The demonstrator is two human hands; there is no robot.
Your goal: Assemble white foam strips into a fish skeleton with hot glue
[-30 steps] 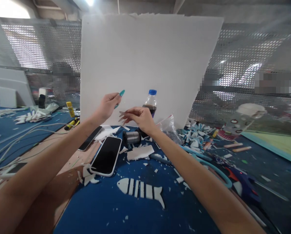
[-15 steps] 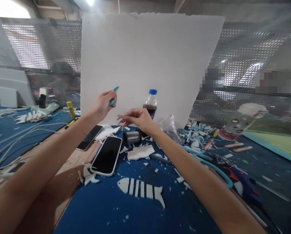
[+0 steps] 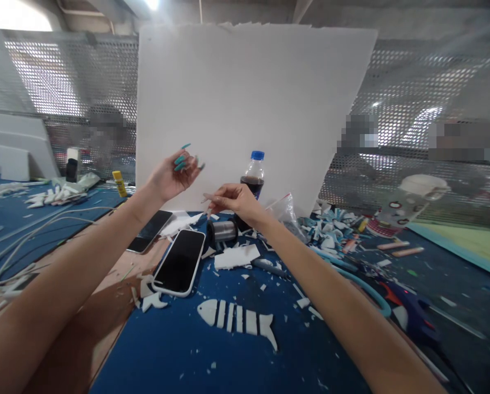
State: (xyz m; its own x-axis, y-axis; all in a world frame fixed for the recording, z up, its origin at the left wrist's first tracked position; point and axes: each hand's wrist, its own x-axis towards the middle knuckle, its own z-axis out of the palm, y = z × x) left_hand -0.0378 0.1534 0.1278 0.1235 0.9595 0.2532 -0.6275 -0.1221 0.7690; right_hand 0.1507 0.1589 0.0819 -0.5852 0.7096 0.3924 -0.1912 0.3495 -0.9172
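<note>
You have one left hand (image 3: 175, 178), one right hand (image 3: 237, 201), one spool (image 3: 223, 231) and six white fish pieces (image 3: 239, 319).
Those six are one head (image 3: 208, 313), four strips (image 3: 251, 323) and one tail (image 3: 266, 324); you also have at least two phones (image 3: 181, 261), one blue-capped bottle (image 3: 253, 179), one yellow glue stick (image 3: 119, 184), one clear bag (image 3: 287, 215), one lidded cup (image 3: 398, 209), one glue gun (image 3: 419, 318) and two slim pale sticks (image 3: 408, 251); the loose scraps (image 3: 329, 234) are too many for you to count.

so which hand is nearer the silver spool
Right: the right hand is just above the silver spool in view; the left hand is higher, farther off to its left.
</note>
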